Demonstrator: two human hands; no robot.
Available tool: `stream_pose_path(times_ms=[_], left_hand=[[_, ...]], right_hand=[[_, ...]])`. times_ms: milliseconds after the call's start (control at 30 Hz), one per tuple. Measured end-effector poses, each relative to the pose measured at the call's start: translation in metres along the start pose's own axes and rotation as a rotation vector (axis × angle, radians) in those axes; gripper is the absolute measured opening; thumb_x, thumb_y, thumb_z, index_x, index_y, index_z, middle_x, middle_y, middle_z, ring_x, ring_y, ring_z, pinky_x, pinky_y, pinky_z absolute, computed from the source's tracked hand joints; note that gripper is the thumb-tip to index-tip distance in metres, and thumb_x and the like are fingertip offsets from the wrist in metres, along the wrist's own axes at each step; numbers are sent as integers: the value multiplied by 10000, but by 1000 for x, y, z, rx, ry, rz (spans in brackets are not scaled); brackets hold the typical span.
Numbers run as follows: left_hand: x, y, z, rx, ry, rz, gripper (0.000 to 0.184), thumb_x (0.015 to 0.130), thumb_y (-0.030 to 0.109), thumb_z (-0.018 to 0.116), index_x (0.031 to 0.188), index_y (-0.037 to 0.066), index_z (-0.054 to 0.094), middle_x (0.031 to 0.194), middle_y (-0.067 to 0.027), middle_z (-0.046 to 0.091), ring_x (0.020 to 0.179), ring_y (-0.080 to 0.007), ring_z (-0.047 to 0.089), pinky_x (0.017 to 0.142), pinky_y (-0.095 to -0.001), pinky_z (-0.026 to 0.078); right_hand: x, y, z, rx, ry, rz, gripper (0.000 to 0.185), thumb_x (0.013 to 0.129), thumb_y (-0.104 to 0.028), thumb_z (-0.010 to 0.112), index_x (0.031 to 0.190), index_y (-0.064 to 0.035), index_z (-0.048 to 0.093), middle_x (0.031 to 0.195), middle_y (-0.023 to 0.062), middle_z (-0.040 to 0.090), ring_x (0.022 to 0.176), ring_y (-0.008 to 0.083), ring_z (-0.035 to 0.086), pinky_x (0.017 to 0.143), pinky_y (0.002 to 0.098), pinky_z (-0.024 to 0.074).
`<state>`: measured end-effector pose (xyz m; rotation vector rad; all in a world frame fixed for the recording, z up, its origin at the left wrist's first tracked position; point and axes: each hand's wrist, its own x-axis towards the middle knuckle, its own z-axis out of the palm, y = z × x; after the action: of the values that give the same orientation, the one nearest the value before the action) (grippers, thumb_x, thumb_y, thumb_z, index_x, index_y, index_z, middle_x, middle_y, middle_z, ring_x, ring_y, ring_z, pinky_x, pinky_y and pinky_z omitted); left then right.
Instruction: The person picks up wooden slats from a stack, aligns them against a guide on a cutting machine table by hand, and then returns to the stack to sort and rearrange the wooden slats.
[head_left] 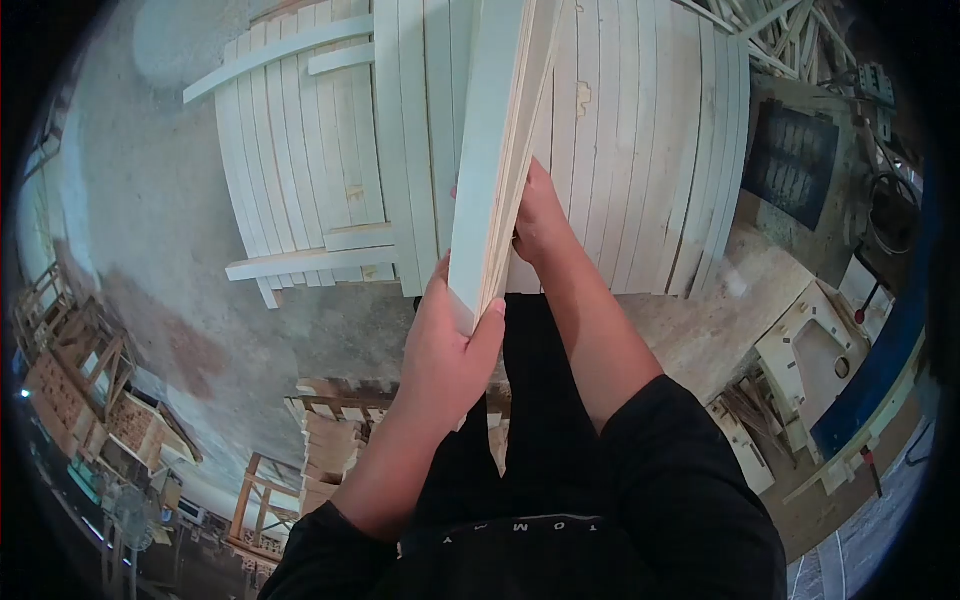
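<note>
A stack of long, pale wooden boards (485, 190) is held on edge in front of me, running away toward the top of the view. My left hand (450, 345) grips its near end, with the thumb on the right side and the fingers round the left. Farther along, my right hand (540, 215) clasps the stack from the right and below; its fingertips are mostly hidden behind the boards. Beneath the stack lie rows of white-painted planks (630, 150), side by side. More loose planks (410, 130) lie on top of them at the left.
Crosswise strips (290, 262) jut from the plank pile's left side over the concrete floor (170, 200). At right are a dark panel (790, 165) and a cut-out wooden frame (820, 350). Scrap sticks (790, 40) heap at top right. Wooden pieces (330, 445) stand behind my legs.
</note>
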<state>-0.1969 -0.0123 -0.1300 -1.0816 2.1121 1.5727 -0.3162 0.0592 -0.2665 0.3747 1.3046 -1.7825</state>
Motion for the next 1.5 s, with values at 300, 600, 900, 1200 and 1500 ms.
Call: stream_pose_path(times_ms=[300, 600, 900, 1200, 1500], left_hand=[[6, 21, 4, 62, -61, -95, 573, 865, 167, 541, 1297, -101, 277, 1222, -314, 437, 1120, -425, 487, 934, -448, 401], [4, 17, 21, 127, 63, 13, 567, 846, 119, 547, 1268, -125, 258, 1194, -323, 430, 1092, -450, 479, 915, -458, 409], [1, 9, 32, 152, 141, 97, 582, 830, 129, 574, 1257, -117, 265, 1220, -335, 416, 1076, -445, 464, 951, -510, 312], [-2, 17, 28, 17, 114, -39, 607, 831, 130, 566, 1294, -124, 264, 1235, -310, 427, 1080, -440, 455, 948, -480, 317], [-3, 17, 27, 53, 105, -40, 640, 836, 149, 567, 1313, -125, 241, 1288, -330, 378, 1111, -459, 430, 941, -496, 354]], right_hand=[[-3, 3, -5, 258, -9, 125, 567, 867, -489, 522, 1172, -12, 490, 1121, 101, 550, 1077, 203, 489, 949, 365, 375], [-7, 4, -6, 194, -60, 15, 675, 825, -606, 539, 1139, -10, 504, 1112, 110, 538, 1058, 196, 461, 942, 367, 368], [-3, 10, -9, 170, -72, -7, 663, 843, -612, 509, 1121, -10, 508, 1067, 95, 549, 1022, 175, 473, 910, 344, 390], [-8, 0, 1, 110, 24, -2, 825, 810, -734, 355, 1250, -43, 446, 1080, 102, 584, 965, 185, 567, 790, 346, 481], [-7, -1, 4, 47, 46, -22, 406, 901, -252, 538, 1226, -18, 471, 993, 71, 602, 818, 129, 595, 680, 281, 503]])
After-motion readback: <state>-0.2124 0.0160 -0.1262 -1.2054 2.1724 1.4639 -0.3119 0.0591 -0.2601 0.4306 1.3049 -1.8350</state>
